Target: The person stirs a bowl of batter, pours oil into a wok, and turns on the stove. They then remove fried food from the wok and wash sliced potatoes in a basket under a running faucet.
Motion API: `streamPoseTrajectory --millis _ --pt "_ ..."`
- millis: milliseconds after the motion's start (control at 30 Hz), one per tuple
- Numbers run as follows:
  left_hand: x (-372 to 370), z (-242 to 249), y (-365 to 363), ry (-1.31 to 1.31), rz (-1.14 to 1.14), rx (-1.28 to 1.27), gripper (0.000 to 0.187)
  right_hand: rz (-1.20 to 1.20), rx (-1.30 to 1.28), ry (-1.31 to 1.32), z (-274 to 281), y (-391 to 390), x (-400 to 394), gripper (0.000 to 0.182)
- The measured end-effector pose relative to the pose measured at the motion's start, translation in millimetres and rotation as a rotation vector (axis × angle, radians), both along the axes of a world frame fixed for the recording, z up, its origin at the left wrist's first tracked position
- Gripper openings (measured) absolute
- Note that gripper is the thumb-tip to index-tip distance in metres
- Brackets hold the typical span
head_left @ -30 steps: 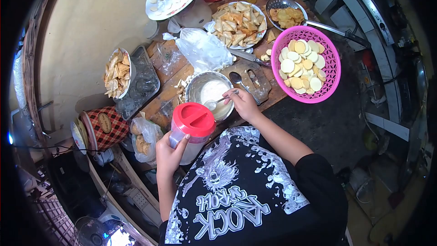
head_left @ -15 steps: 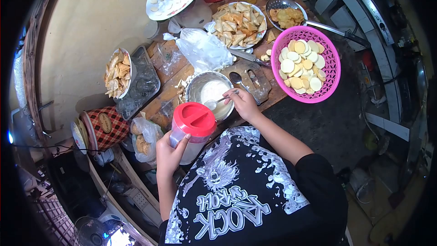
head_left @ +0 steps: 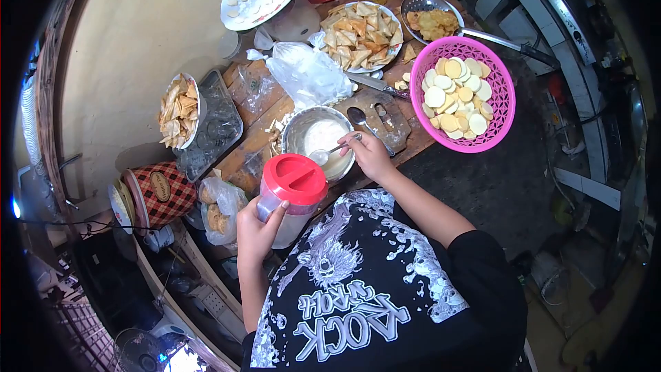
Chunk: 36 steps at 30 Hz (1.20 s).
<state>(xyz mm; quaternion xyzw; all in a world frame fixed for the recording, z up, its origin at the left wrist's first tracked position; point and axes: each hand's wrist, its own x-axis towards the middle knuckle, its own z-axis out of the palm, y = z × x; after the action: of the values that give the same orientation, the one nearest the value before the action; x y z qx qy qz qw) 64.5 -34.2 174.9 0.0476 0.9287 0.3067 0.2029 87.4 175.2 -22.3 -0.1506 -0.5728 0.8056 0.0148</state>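
My left hand [head_left: 257, 227] is wrapped round a clear plastic pitcher with a red lid [head_left: 296, 178], held upright close to my shirt. In my right hand [head_left: 366, 156] is a metal spoon [head_left: 323, 156], its bowl down over the pale batter in a metal bowl [head_left: 292, 128]. Whether the spoon dips into the batter is hard to see. The pitcher hides part of the bowl's near left rim. Right of the bowl, a second spoon [head_left: 357, 116] rests on a wooden cutting board [head_left: 401, 124].
A pink basket [head_left: 507, 107] of pale round slices stands at right. Behind are a plate of folded triangular pastries [head_left: 361, 34], a skimmer [head_left: 471, 32] with fried pieces, a knife [head_left: 377, 85] and a plastic bag [head_left: 310, 72]. Another bowl of triangles [head_left: 180, 114] is at left.
The view has shifted very slightly. Both hands, the pitcher and the spoon stay in nearly the same places.
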Motion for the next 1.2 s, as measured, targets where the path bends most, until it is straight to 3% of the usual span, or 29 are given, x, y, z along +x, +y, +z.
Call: streamPoseTrajectory --millis 533,733,767,900,1067,1200 --pt "0 -5 -3 0.034 0.01 0.043 0.024 -0.01 -0.026 -0.007 0 0 1 0.022" --pt "-3 -5 -24 0.082 0.19 0.198 0.024 -0.089 -0.046 -0.006 5 3 2 0.022" --pt "-7 -3 -34 0.082 0.2 0.168 0.022 -0.107 -0.021 0.014 8 4 2 0.022" --pt "-13 2 -53 0.145 0.346 0.45 0.017 -0.125 0.149 0.088 36 13 4 0.022" --pt "-29 -2 -66 0.404 0.452 0.465 0.017 -0.096 0.553 0.31 80 15 9 0.018" --pt "-54 -20 -72 0.4 0.471 0.786 0.019 -0.043 0.722 0.334 88 16 15 0.017"
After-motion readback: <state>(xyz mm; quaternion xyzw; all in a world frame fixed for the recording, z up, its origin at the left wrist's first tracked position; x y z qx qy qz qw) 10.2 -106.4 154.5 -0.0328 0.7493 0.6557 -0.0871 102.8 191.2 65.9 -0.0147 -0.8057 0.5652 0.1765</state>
